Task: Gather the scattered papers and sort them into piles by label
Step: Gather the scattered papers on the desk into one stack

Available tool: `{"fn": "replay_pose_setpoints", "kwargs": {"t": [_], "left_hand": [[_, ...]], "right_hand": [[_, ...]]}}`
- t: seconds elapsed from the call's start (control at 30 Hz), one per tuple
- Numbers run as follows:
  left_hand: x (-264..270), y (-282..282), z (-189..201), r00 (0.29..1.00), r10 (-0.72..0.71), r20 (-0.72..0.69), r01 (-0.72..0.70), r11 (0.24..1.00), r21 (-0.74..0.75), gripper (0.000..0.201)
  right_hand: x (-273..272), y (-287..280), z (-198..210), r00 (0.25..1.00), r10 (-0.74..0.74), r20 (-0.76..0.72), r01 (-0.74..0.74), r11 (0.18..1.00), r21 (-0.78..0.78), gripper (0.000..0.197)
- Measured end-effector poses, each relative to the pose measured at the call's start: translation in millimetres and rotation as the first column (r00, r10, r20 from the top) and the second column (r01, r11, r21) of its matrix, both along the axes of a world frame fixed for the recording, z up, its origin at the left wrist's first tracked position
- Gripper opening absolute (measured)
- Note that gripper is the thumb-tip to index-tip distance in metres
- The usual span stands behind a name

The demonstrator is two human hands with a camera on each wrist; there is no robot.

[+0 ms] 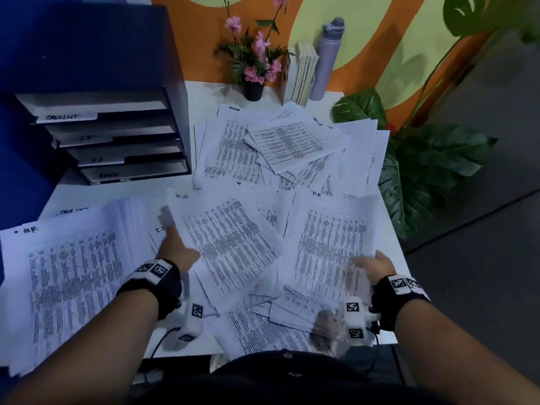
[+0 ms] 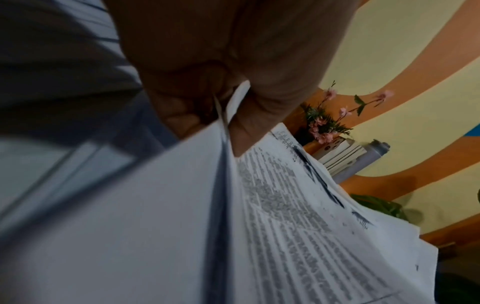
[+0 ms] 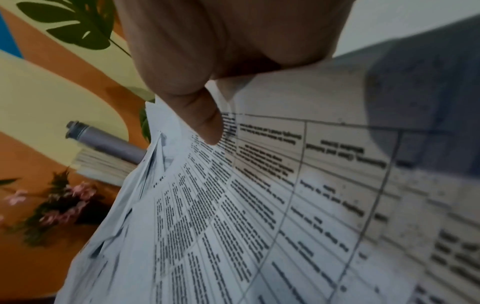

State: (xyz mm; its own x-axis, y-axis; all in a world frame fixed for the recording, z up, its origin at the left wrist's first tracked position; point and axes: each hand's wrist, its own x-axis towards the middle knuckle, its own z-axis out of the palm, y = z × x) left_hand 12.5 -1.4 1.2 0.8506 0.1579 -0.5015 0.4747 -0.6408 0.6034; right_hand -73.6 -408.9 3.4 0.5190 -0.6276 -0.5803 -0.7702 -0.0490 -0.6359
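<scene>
— Where are the scattered papers (image 1: 280,147) found?
— They are spread across the white table (image 1: 201,89), beside a stack marked HR (image 1: 67,276) (label handwritten).
— How are the hands occupied?
— One printed sheet (image 1: 230,244) is pinched by the left hand (image 1: 175,247); another sheet (image 1: 330,247) is gripped at its edge by the right hand (image 1: 377,266).
— And beyond?
— A labelled tray rack (image 1: 117,138) is seen at the left.

papers (image 1: 280,147) blanket table (image 1: 201,89); organizer (image 1: 117,135) blocks left
</scene>
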Motion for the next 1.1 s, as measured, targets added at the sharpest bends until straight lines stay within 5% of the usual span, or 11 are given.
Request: {"fn": "replay_pose_setpoints", "kwargs": {"t": [0.1, 0.2, 0.33, 0.47, 0.6, 0.7, 0.83, 0.93, 1.1], "left_hand": [[-15.9, 0.4, -1.7, 0.997, -0.075, -0.002, 0.075, 0.993, -0.088, 0.079], [-24.6, 2.2, 1.2, 0.999, -0.038, 0.011, 0.039, 0.995, -0.088, 0.061], [-25.2, 10.7, 5.1, 0.999, 0.040, -0.021, -0.040, 0.999, 0.007, 0.057], [-30.5, 8.3, 14.1, 0.999, 0.016, -0.047, -0.011, 0.995, 0.102, 0.037], [-33.8, -2.6, 12.3, 0.994, 0.007, -0.108, 0.005, 0.994, 0.109, 0.024], [-34.7, -9.2, 9.4, 0.991, 0.021, -0.132, -0.002, 0.990, 0.138, 0.043], [-39.1, -11.1, 4.2, 0.958, 0.220, -0.186, -0.198, 0.971, 0.132, 0.089], [-38.4, -15.3, 2.7, 0.940, 0.261, -0.220, -0.234, 0.962, 0.138, 0.081], [-41.0, -20.5, -5.5, 0.971, 0.212, -0.107, -0.206, 0.976, 0.066, 0.052]], "right_hand": [[8.0, 15.7, -2.1, 0.993, 0.102, -0.060, -0.100, 0.995, 0.028, 0.077], [16.9, 28.4, 2.6, 0.978, 0.209, 0.024, -0.204, 0.968, -0.146, 0.035], [36.2, 32.4, 40.5, 0.938, 0.267, 0.221, -0.140, 0.875, -0.463, 0.012], [57.6, 36.5, 86.2, 0.832, 0.337, 0.441, -0.036, 0.826, -0.562, 0.008], [67.3, 61.0, 128.6, 0.648, 0.363, 0.669, -0.100, 0.912, -0.398, 0.011], [72.5, 76.8, 138.0, 0.593, 0.235, 0.770, -0.169, 0.972, -0.166, 0.020], [75.4, 86.0, 104.3, 0.780, 0.234, 0.580, -0.257, 0.965, -0.044, 0.033], [56.9, 94.9, 66.1, 0.894, 0.342, 0.290, -0.367, 0.930, 0.033, 0.030], [18.9, 118.6, 27.6, 0.842, 0.539, 0.034, -0.539, 0.842, -0.007, 0.027]]}}
